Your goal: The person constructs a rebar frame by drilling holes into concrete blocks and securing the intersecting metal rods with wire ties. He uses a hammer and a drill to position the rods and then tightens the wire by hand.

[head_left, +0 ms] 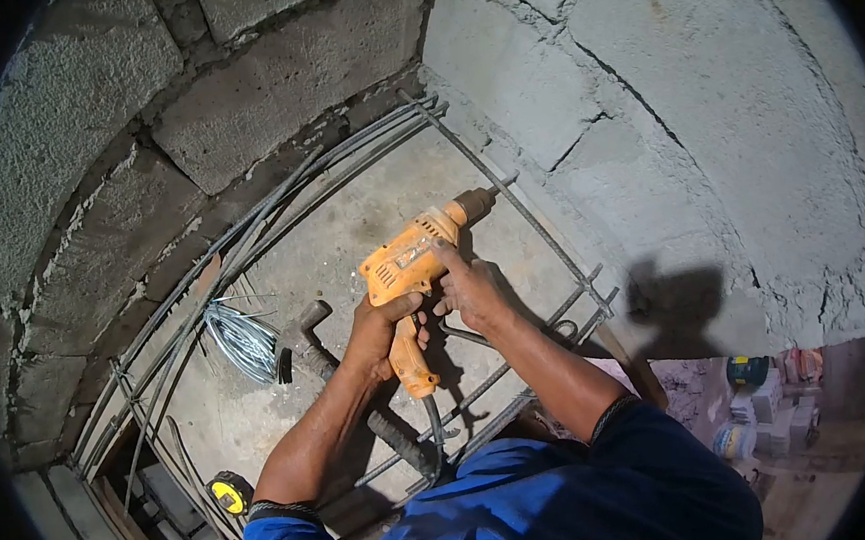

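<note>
An orange power drill (412,261) lies across the middle of the view, its dark chuck (470,206) and bit pointing to the upper right. My left hand (375,336) is wrapped round the drill's grip, thumb across the back of it. Against the near side of the drill's body rests my right hand (469,289), index finger laid on the housing and the other fingers curled in. The bit overlaps a ribbed steel bar (529,221) in this view. From the base of the grip a dark cord (433,420) runs down toward my blue shirt.
Long steel rods (269,221) lie along the block wall (280,90). A bundle of silvery tie wire (241,339), a dark-handled tool (309,341) and a yellow tape measure (231,495) are on the left. A plastered wall (642,105) rises at right; stacked blocks (773,412) stand below.
</note>
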Demonstrator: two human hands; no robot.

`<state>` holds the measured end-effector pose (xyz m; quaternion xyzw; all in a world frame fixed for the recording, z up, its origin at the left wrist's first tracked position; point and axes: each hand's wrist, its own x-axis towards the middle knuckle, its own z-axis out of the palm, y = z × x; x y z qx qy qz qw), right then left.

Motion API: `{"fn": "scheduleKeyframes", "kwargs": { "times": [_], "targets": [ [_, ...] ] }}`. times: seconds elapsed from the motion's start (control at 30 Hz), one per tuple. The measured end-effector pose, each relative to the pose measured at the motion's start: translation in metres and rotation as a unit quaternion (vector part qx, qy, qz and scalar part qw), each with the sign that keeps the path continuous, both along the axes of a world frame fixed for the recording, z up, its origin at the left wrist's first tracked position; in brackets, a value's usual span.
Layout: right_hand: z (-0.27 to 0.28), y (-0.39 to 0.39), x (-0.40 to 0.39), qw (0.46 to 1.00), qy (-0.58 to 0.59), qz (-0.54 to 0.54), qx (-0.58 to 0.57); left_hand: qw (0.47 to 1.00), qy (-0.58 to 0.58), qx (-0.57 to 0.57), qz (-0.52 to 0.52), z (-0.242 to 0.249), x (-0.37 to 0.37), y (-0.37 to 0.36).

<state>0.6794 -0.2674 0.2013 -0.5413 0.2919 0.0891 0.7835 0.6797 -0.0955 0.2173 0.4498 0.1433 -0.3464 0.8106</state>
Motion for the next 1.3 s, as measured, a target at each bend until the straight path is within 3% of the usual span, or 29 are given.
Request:
{"fn": "scheduleKeyframes", "kwargs": {
  "times": [0.63, 1.3],
  "targets": [
    [-0.025, -0.006, 0.003, 1.000, 0.015, 0.000, -0.012, 1.000, 0.013, 0.001, 0.013, 0.002, -0.001, -0.001],
    [-0.014, -0.002, 0.001, 0.999, 0.007, -0.007, -0.031, 1.000, 0.010, 0.004, 0.009, 0.000, 0.000, -0.002]
  ]
}}
